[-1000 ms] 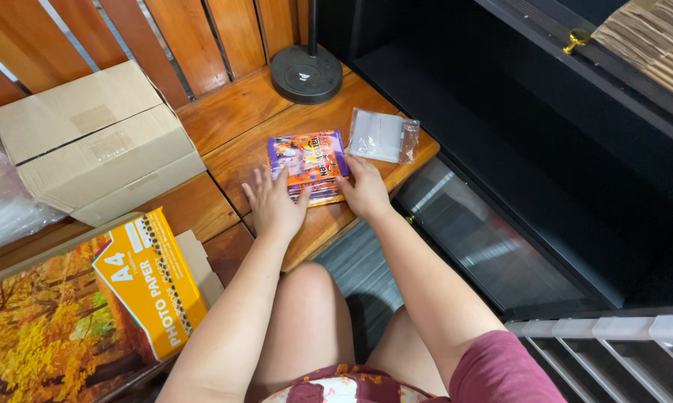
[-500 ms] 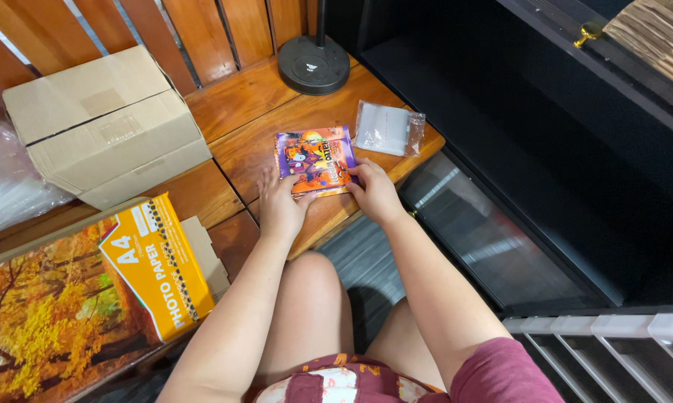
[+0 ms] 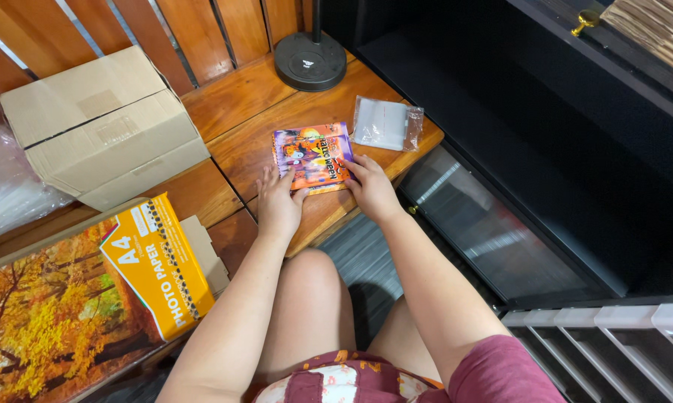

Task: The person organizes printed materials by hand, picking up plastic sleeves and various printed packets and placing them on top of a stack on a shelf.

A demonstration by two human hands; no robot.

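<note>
A low wooden table (image 3: 239, 97) of reddish-brown planks stands against a slatted wooden wall, seen from above, with the person's bare knees below its near edge. On the left of the table sits a closed cardboard box (image 3: 101, 123), with crinkled clear plastic just beside it at the frame's edge. Nearer the person, a pack of photo paper (image 3: 75, 298) printed with orange autumn trees leans at the lower left. At the far edge stands a round black lamp base (image 3: 310, 61). A small clear plastic bag (image 3: 386, 123) lies near the table's right corner, just beside the booklet. To the right is a dark cabinet with a glass panel.

Nothing covers the small booklet (image 3: 314, 153), which lies flat near the table's front right edge. Its cover is bright purple and orange with cartoon figures. The left hand (image 3: 279, 205) rests at its lower left corner, fingers spread flat. The right hand (image 3: 370, 186) presses its lower right corner, fingers loosely extended.
</note>
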